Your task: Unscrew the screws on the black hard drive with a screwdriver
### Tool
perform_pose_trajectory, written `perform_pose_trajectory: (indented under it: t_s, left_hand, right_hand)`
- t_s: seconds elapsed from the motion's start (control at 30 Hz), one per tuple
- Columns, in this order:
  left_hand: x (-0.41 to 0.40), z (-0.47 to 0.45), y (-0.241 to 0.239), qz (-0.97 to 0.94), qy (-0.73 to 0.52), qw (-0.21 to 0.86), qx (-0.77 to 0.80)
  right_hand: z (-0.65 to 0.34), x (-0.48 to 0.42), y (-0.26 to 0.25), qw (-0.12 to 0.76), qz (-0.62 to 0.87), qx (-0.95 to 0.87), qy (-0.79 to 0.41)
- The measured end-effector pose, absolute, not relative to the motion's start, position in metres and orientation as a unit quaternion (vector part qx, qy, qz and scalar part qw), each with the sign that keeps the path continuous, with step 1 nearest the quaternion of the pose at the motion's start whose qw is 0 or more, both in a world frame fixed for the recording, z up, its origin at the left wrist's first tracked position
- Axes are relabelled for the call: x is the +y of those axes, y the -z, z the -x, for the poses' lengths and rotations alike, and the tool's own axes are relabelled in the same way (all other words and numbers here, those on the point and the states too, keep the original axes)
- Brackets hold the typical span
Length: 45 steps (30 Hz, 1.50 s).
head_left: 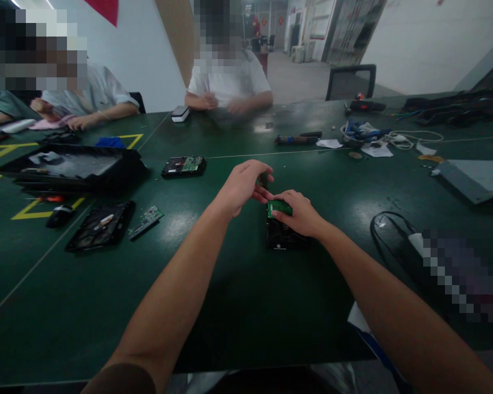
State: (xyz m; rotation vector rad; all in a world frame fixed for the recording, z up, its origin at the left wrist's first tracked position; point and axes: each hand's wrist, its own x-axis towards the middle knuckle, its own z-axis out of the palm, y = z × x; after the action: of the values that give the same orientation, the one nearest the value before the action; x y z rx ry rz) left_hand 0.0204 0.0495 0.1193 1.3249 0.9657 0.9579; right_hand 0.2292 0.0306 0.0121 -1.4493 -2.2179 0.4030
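No words, brands or numbers are reading clearly from where I'm standing. Red diamond-shaped signs (264, 21) are showing far back beyond the table, looking too small for me to read. On the black drive (285, 234) in front, a pale mark is catching my eye, but I'm making out no lettering there.

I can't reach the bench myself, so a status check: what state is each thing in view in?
Left hand: fingers curled; grip unclear
Right hand: on the green board
Green board: partly covered; fastening unclear
Near drive: lying flat
Far drive: flat, circuitry up
Loose circuit board: off any drive
Black tray: open-topped
White cable: loosely looped
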Motion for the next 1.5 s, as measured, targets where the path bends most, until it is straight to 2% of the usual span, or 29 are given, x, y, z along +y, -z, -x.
perform_pose_trajectory:
  t_s: [0.17,0.4,0.7,0.97,1.3,1.5]
  left_hand:
    - [0.0497,-0.0218,-0.1179,-0.543,-0.414,0.601,0.414]
    - [0.0511,-0.0191,-0.1173,-0.581,-0.408,0.572,0.41]
    - [0.0486,-0.0214,-0.1182,-0.559,-0.398,0.605,0.404]
    - [0.0503,-0.0211,-0.1187,-0.606,-0.407,0.546,0.411]
    - [0.0478,-0.0221,-0.1196,-0.56,-0.409,0.595,0.406]
    - [0.0503,-0.0197,-0.1194,-0.578,-0.421,0.572,0.402]
  right_hand:
    - [-0.2278,0.0294,-0.0132,0.232,0.53,-0.802,-0.147]
    - [-0.2299,0.0313,-0.0107,0.233,0.524,-0.806,-0.146]
    - [-0.2295,0.0293,-0.0124,0.231,0.527,-0.806,-0.142]
    - [-0.2288,0.03,-0.0138,0.23,0.525,-0.806,-0.147]
    - [-0.2287,0.0295,-0.0127,0.238,0.526,-0.803,-0.146]
    - [-0.2285,0.0286,-0.0148,0.234,0.525,-0.805,-0.15]
